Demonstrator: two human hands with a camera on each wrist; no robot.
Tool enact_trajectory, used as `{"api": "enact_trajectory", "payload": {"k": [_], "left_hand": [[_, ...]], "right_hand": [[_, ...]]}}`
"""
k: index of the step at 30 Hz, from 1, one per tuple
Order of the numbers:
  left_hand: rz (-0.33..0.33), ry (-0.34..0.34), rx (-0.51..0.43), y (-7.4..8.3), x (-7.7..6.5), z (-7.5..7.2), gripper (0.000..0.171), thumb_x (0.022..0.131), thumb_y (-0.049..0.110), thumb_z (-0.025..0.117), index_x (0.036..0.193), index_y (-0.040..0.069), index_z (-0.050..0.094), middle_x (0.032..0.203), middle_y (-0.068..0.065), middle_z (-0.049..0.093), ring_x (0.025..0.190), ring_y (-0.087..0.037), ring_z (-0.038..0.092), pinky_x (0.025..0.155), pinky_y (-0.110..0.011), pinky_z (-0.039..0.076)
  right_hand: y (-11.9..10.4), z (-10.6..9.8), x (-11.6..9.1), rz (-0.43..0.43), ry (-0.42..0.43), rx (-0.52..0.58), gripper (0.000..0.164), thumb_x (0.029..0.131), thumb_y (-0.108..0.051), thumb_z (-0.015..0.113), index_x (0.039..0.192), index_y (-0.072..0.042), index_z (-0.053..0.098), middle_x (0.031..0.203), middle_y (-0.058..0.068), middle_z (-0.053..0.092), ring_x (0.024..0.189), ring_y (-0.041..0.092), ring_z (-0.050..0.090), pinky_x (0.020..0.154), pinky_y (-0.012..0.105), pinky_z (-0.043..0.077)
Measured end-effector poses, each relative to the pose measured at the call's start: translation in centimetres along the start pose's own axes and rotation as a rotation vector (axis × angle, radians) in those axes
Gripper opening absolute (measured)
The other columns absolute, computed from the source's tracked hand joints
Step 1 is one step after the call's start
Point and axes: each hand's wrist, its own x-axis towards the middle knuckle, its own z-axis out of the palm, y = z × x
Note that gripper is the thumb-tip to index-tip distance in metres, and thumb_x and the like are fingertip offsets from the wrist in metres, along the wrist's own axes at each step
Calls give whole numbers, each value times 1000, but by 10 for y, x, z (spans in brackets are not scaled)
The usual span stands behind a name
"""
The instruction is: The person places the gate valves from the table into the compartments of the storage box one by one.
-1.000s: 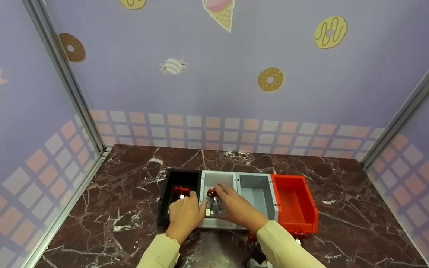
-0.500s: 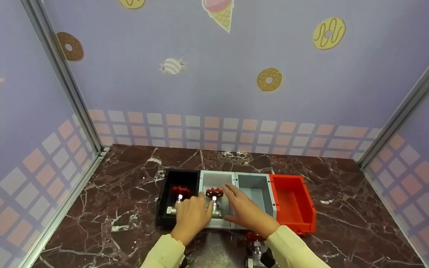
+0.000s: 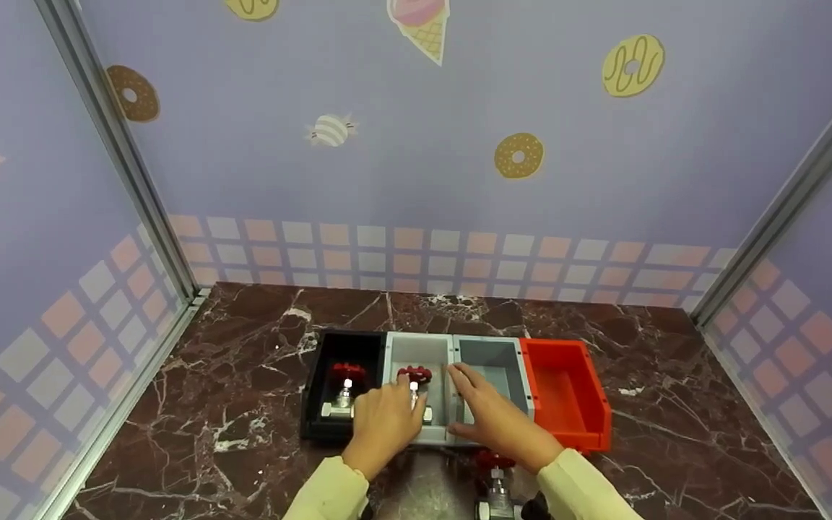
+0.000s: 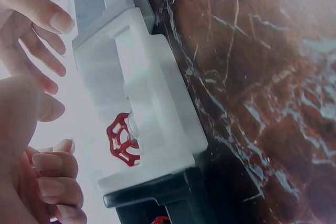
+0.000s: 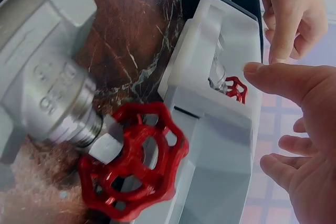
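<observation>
A metal valve with a red handwheel (image 3: 414,374) stands in the white bin (image 3: 422,347). My left hand (image 3: 385,422) hovers over that bin's left side, partly covering the valve, its fingers loosely curled around nothing in the left wrist view. To the right, my right hand (image 3: 495,415) is over the border of the white and grey bins, fingers extended and holding nothing. Another red-wheeled valve (image 3: 346,390) sits in the black bin (image 3: 352,343). On the table in front of the bins is a third valve (image 3: 497,484), large in the right wrist view with its red handwheel (image 5: 135,161).
The grey bin (image 3: 492,348) and the red bin (image 3: 568,383) continue the row to the right. Dark marbled tabletop (image 3: 243,375) surrounds the bins. Patterned purple panels (image 3: 416,180) enclose the back and both sides.
Both hands have come away from the valve in the white bin and shifted right. The right hand let go of it, and the valve in the black bin is now more exposed.
</observation>
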Motion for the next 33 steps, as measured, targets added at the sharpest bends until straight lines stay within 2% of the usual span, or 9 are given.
{"api": "enact_trajectory", "payload": {"k": [7,18,23,29,33], "left_hand": [[12,-20,12,8,0,3,41,81,48,58,92,9,64,62,-9,63,48,-28,56,39,-40,36],[51,9,5,21,-1,8,38,80,49,59,85,11,63,57,-8,59,44,-26,53,38,-38,33],[60,7,-4,27,-1,11,38,80,51,58,80,12,60,56,-6,59,43,-25,52,37,-37,31],[62,-40,-23,33,1,15,38,81,51,57,81,13,61,54,-4,58,41,-23,50,36,-35,27],[50,-76,-38,37,2,17,40,81,52,57,85,12,62,56,-5,59,44,-23,51,37,-36,30]], "right_hand": [[7,-1,-8,7,13,-17,87,74,-30,75,143,-7,26,145,17,31,128,32,40,97,44,40],[14,0,-20,-4,57,-49,86,72,-30,76,141,-6,30,143,15,35,125,30,44,94,42,43],[15,-2,-26,13,32,-43,86,73,-30,75,143,-8,28,143,16,34,126,31,43,94,43,43],[19,-2,-34,28,7,-11,86,75,-30,74,143,-9,26,144,15,32,127,30,42,95,43,42],[21,-2,-39,41,-5,9,85,75,-30,74,143,-9,27,143,16,34,126,31,43,94,44,43]]}}
